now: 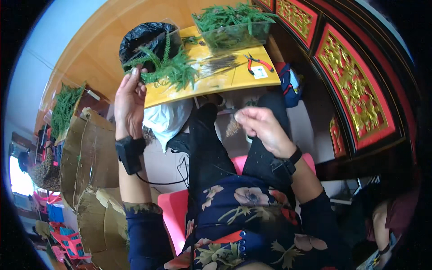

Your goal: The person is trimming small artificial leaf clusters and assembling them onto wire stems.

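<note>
My left hand point(129, 101) is raised in front of me, fingers pinched on the stem of a green fern-like sprig point(168, 67) that fans out over the yellow table point(234, 78). My right hand point(263, 128) hovers above my lap with fingers curled together, pinching something thin that I cannot make out. Both wrists carry black bands. On the table lie a bundle of thin dark wires point(220, 63) and red-handled pliers point(256, 62).
A clear bin point(234, 33) filled with green sprigs stands at the table's far side, a black bag-lined container point(146, 38) to its left. Cardboard boxes point(90, 153) with more greenery sit at my left. A red-and-gold carved panel point(355, 90) runs along the right. A white bag point(166, 119) lies under the table.
</note>
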Available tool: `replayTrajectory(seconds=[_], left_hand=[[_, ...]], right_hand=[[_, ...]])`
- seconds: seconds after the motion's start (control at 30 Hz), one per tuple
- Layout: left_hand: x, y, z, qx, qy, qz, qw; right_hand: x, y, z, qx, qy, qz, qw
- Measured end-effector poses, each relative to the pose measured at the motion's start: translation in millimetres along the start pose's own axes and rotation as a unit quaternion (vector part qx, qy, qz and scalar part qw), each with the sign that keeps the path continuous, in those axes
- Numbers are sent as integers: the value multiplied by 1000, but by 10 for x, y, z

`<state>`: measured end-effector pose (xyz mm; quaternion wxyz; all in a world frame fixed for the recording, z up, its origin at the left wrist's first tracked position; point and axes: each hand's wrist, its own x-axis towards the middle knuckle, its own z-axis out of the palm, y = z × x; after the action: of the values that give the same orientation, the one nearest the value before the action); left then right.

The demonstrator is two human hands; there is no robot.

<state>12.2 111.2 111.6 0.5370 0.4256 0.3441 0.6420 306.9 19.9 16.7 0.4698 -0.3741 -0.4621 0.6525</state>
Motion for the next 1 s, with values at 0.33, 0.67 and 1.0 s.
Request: replayTrajectory(seconds=[0.33, 0.67, 1.0], left_hand=[[-995, -516, 420, -59, 31, -56, 996], [-1254, -769, 569, 59, -23, -51, 997], [-1269, -747, 549, -47, -71, -83, 993]], right_hand=[[-306, -425, 363, -184, -56, -298, 935], [-161, -209, 176, -68, -128, -28, 989], [-100, -66, 95, 163, -127, 11, 978]])
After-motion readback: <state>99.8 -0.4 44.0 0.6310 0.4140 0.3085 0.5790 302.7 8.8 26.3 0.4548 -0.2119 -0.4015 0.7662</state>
